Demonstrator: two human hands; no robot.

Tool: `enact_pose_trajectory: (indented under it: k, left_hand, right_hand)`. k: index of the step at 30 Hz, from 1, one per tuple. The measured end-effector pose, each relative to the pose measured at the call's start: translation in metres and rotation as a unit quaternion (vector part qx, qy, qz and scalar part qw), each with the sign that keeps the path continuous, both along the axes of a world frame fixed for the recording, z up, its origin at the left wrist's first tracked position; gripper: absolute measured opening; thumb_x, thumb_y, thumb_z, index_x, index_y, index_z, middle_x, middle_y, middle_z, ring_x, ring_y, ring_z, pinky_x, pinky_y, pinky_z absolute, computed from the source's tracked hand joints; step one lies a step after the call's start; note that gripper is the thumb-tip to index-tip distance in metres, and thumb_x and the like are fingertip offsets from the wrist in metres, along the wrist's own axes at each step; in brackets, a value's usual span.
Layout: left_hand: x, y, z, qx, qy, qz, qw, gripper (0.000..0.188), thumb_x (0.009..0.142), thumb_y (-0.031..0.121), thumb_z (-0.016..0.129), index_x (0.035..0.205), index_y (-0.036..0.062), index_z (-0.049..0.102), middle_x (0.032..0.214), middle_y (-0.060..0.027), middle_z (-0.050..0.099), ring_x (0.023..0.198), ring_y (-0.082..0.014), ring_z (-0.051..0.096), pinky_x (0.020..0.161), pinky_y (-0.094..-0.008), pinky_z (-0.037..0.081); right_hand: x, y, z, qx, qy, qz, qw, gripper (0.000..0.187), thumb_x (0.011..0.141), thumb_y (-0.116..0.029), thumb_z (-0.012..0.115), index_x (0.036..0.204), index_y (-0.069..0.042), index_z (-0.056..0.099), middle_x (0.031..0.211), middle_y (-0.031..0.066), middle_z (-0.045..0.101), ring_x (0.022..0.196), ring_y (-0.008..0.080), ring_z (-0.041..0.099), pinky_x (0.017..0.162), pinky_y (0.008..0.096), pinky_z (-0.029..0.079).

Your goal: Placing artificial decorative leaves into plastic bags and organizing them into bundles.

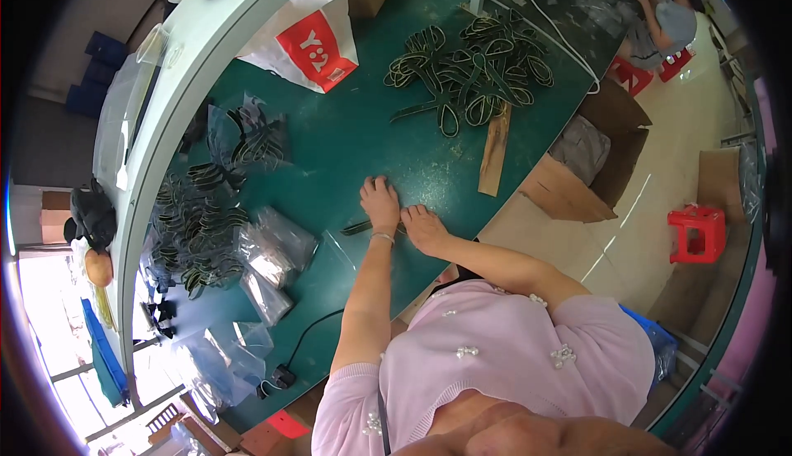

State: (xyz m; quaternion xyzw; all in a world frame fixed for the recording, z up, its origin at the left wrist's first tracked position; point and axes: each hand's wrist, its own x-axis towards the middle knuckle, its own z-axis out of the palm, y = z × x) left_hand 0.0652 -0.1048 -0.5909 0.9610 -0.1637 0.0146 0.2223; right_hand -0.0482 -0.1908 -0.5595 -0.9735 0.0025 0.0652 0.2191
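My left hand (379, 204) lies on the green table, its fingers stretched forward and slightly apart. Close beside it, my right hand (424, 229) rests palm down with its fingers extended. A short dark strap with a yellowish edge (358, 228) runs across the tabletop under my left wrist toward my right fingers. Whether the right fingertips touch it is hard to make out. Just left of my left forearm lies a flat clear plastic bag (338, 246). Neither hand visibly grips anything.
Left of my hands are a pile of dark yellow-edged straps (198, 237) and stacked clear bags (276, 246). Farther off lie looped straps (470, 72), a wooden strip (495, 151) and a white-and-red bag (309, 39). An open carton (610, 155) stands beside the right table edge.
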Motion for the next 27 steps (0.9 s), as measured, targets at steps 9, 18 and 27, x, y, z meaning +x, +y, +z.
enact_pose_trajectory:
  k: [9, 18, 27]
  left_hand:
    - [-0.001, 0.002, -0.009, 0.069, 0.008, 0.028, 0.997, 0.032, 0.088, 0.027, 0.06, 0.117, 0.0132, 0.057, 0.128, -0.0131, 0.051, 0.119, -0.0328, 0.047, 0.093, -0.0513, 0.039]
    - [-0.011, -0.011, 0.027, 0.032, 0.032, 0.04, 0.998, 0.055, 0.09, 0.038, 0.06, 0.137, 0.014, 0.044, 0.142, -0.0173, 0.04, 0.132, -0.0348, 0.038, 0.102, -0.0552, 0.032]
    - [-0.035, 0.038, 0.114, -0.151, -0.025, 0.026, 0.988, 0.048, 0.09, 0.02, 0.062, 0.134, 0.0071, 0.047, 0.144, -0.0209, 0.038, 0.129, -0.04, 0.041, 0.105, -0.0448, 0.036]
  right_hand:
    - [0.029, -0.064, 0.036, 0.123, 0.049, 0.134, 0.982, 0.059, 0.08, -0.019, 0.069, 0.13, -0.002, 0.044, 0.126, 0.0195, 0.052, 0.118, 0.0364, 0.05, 0.096, 0.0455, 0.045]
    - [0.174, -0.267, 0.088, -0.001, -0.276, -0.12, 0.954, 0.011, 0.085, -0.009, 0.057, 0.092, -0.002, 0.06, 0.091, 0.0191, 0.063, 0.089, 0.0388, 0.06, 0.079, 0.0468, 0.049]
    - [0.222, -0.336, 0.089, -0.224, -0.009, -0.089, 0.97, 0.04, 0.079, -0.019, 0.073, 0.109, -0.001, 0.054, 0.101, 0.0195, 0.066, 0.101, 0.0396, 0.06, 0.085, 0.0488, 0.048]
